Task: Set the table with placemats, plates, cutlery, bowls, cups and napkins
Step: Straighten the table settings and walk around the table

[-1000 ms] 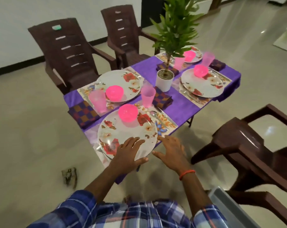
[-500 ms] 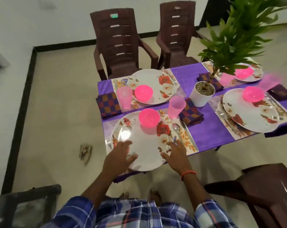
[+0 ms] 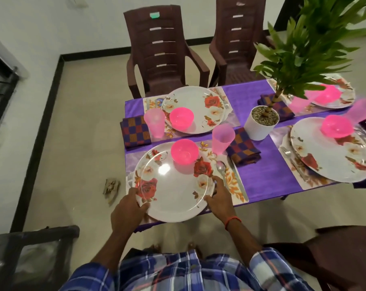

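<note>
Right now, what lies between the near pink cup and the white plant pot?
In the head view, a folded checkered napkin lies between the near pink cup and the white plant pot, on the purple tablecloth.

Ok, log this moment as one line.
step: adjust near plate | left hand: gripping rim | right hand: gripping rim | pink bowl: on plate | table: four settings laid

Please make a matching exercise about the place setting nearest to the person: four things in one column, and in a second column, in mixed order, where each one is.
Things:
1. pink bowl
2. spoon
3. pink cup
4. checked napkin

Places:
A. on the placemat, right of the near plate
B. on the near plate, at its far side
C. beside the white plant pot
D. upright, just beyond the spoon

Pairs: 1-B, 2-A, 3-D, 4-C
</note>
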A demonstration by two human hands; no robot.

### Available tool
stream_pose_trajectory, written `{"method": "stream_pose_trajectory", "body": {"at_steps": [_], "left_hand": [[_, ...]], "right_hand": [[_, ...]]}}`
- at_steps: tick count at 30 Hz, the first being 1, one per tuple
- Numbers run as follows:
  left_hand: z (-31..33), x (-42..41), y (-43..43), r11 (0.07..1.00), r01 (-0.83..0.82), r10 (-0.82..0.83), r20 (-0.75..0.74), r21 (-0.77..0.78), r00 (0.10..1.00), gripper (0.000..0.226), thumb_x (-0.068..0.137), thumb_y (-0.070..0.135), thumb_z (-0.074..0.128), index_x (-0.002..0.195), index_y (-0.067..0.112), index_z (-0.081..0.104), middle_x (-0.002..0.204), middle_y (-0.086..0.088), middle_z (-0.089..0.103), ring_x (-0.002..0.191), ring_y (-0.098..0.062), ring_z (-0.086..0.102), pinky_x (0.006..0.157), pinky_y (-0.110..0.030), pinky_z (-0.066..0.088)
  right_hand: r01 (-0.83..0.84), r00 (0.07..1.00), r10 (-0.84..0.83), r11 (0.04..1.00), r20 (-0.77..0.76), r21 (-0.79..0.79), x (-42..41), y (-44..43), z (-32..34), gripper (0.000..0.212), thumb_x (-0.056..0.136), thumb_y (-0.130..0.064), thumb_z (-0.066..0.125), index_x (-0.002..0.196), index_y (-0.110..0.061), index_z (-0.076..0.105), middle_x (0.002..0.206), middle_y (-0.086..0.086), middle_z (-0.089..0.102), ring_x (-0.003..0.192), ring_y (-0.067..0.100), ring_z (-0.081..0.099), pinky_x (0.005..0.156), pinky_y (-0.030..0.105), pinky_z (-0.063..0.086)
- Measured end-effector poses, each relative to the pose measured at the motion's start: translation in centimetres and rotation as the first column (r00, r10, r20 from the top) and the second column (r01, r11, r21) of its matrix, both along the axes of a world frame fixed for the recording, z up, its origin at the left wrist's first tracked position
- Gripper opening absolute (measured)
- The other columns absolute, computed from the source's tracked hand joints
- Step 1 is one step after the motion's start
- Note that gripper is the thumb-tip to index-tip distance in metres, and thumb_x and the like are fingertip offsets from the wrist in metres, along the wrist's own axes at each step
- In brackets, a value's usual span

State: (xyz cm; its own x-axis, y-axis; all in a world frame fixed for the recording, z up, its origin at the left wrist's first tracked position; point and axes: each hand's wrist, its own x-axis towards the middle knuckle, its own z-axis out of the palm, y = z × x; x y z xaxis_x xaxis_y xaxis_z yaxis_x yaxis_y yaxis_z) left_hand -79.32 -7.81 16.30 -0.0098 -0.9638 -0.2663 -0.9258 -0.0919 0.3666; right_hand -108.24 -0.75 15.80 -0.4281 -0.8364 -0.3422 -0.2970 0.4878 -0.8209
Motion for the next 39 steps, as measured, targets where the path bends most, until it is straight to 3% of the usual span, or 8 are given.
{"method": "stream_pose_trajectory", "body": {"at_steps": [7, 10, 13, 15, 23, 31, 39], "left_hand": [[-0.5, -0.1, -0.3, 1.0, 0.003, -0.003, -0.018, -0.001, 1.0, 0.042, 0.086, 0.055, 0.07, 0.115, 0.033, 0.049, 0.091, 0.007, 0.068, 0.077, -0.016, 0.063, 0.065, -0.031, 0.047], [-0.5, 0.9, -0.5, 0.993, -0.106, 0.104, -0.05, -0.053, 0.993, 0.036, 0.092, 0.055, 0.065, 0.115, 0.029, 0.055, 0.089, 0.008, 0.069, 0.075, -0.014, 0.062, 0.066, -0.031, 0.046], [-0.1, 2.4, -0.7, 0.956, -0.272, 0.26, -0.115, -0.11, 0.959, 0.037, 0.097, 0.047, 0.063, 0.12, 0.018, 0.062, 0.096, -0.002, 0.071, 0.077, -0.017, 0.059, 0.068, -0.034, 0.045], [-0.3, 2.8, -0.8, 0.954, -0.286, 0.271, -0.148, -0.089, 0.951, 0.041, 0.096, 0.046, 0.066, 0.123, 0.015, 0.062, 0.104, -0.006, 0.072, 0.082, -0.017, 0.058, 0.07, -0.035, 0.046], [-1.9, 2.3, -0.5, 0.948, -0.318, 0.307, -0.22, -0.015, 0.926, 0.044, 0.095, 0.044, 0.067, 0.127, 0.013, 0.066, 0.113, -0.009, 0.073, 0.093, -0.025, 0.068, 0.072, -0.036, 0.053], [-2.1, 2.0, -0.8, 0.948, -0.316, 0.309, -0.115, -0.046, 0.944, 0.045, 0.092, 0.044, 0.071, 0.124, 0.013, 0.07, 0.109, -0.008, 0.076, 0.094, -0.025, 0.071, 0.078, -0.036, 0.053], [-2.7, 2.2, -0.7, 0.951, -0.305, 0.3, -0.094, -0.042, 0.949, 0.043, 0.092, 0.043, 0.073, 0.124, 0.014, 0.07, 0.11, -0.007, 0.076, 0.093, -0.023, 0.071, 0.079, -0.038, 0.058]], "right_hand": [[-0.025, 1.0, 0.026, 1.0, 0.018, -0.019, -1.2, -0.6, -0.1, 0.063, 0.084, -0.003, 0.072, 0.137, -0.025, 0.048, 0.109, -0.008, 0.067, 0.1, 0.014, 0.067, 0.089, 0.035, 0.059], [-0.015, 0.983, 0.017, 1.0, -0.181, 0.013, -3.4, 0.0, -0.3, 0.046, 0.094, -0.015, 0.061, 0.136, -0.027, 0.048, 0.087, -0.003, 0.071, 0.08, 0.015, 0.07, 0.073, 0.036, 0.059], [0.075, 0.918, -0.079, 0.997, -0.389, -0.028, -6.8, 1.2, -1.2, 0.029, 0.097, -0.02, 0.058, 0.126, -0.017, 0.059, 0.102, 0.004, 0.066, 0.093, 0.021, 0.061, 0.074, 0.03, 0.045], [0.103, 0.88, -0.098, 0.995, -0.465, -0.015, -8.7, 1.6, -1.8, 0.025, 0.097, -0.02, 0.061, 0.122, -0.013, 0.062, 0.107, 0.007, 0.063, 0.097, 0.02, 0.054, 0.077, 0.032, 0.043], [0.115, 0.89, -0.075, 0.991, -0.45, 0.062, -11.8, 0.6, -3.5, 0.024, 0.095, -0.019, 0.065, 0.117, -0.009, 0.071, 0.103, 0.013, 0.071, 0.095, 0.026, 0.061, 0.084, 0.037, 0.051], [-0.004, 0.822, 0.061, 0.995, -0.567, 0.101, -10.9, -0.2, -3.4, 0.024, 0.091, -0.032, 0.071, 0.104, -0.011, 0.067, 0.089, 0.004, 0.057, 0.083, 0.016, 0.049, 0.068, 0.028, 0.036], [0.01, 0.836, 0.037, 0.997, -0.547, 0.082, -11.2, -1.1, -4.8, 0.027, 0.095, -0.026, 0.068, 0.116, -0.009, 0.067, 0.099, 0.006, 0.06, 0.094, 0.016, 0.053, 0.077, 0.03, 0.051]]}}
